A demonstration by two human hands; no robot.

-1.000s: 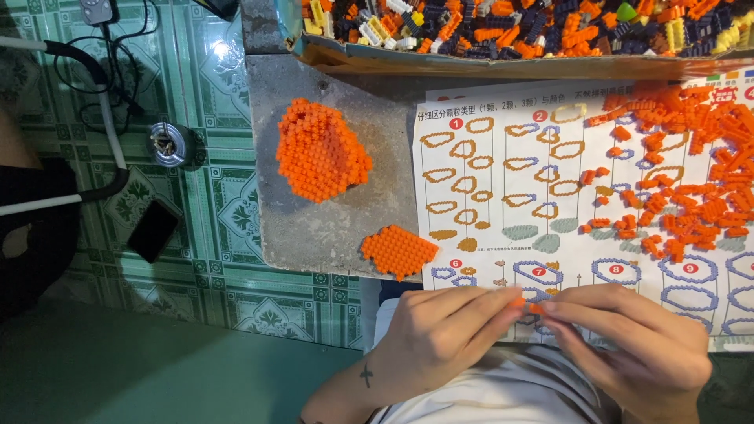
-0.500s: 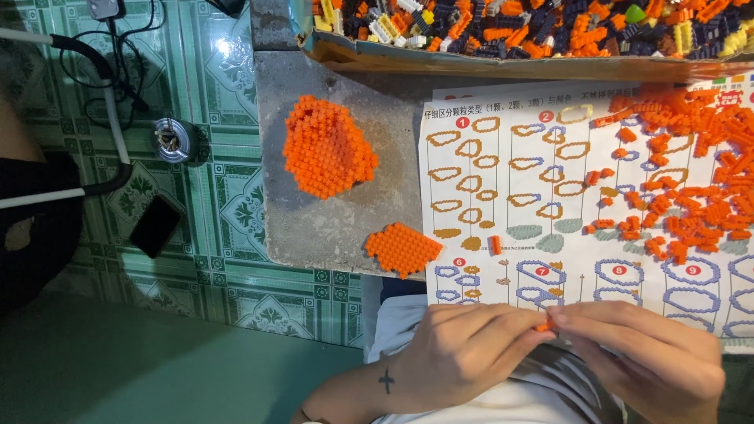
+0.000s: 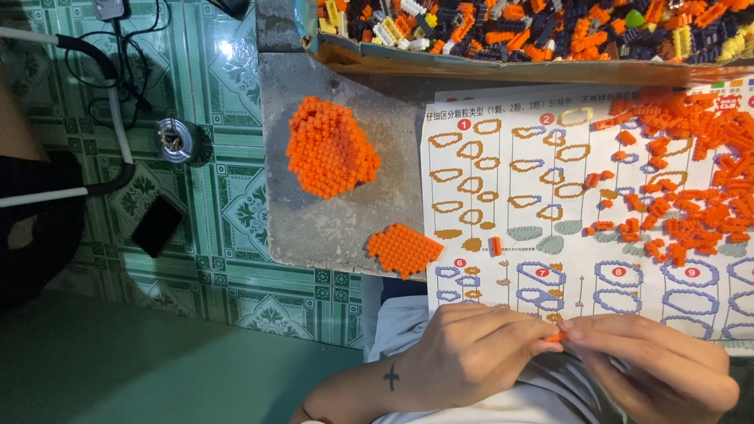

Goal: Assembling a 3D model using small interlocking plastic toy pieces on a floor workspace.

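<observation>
On the far left, a black phone (image 3: pixel 158 225) and a small round metal tin (image 3: pixel 174 140) are seen lying on the green patterned floor tiles (image 3: pixel 236 94), as they were a second ago. To the right of them, on the grey slab (image 3: pixel 330 228), a large domed assembly of orange bricks (image 3: pixel 328 148) is set at the far side, and a smaller flat orange plate (image 3: pixel 403 250) lies near the slab's near edge, just beside the instruction sheet (image 3: pixel 503 204). Neither assembly has been shifted between the pictures; only the view has drifted slightly.

Near the bottom, the left hand (image 3: pixel 471 353) is closed with its fingertips pinched on a tiny orange brick piece (image 3: pixel 556 337), which is held between both hands just below the sheet's near edge. The right hand (image 3: pixel 656 369) is pinched on the same piece from the other side. The hands have been drawn closer together than a second ago, which suggests small bricks are being pressed together.

Farther right, loose orange bricks (image 3: pixel 691 196) are spread over the sheet, and a cardboard tray of mixed bricks (image 3: pixel 510 31) lies along the far edge.
</observation>
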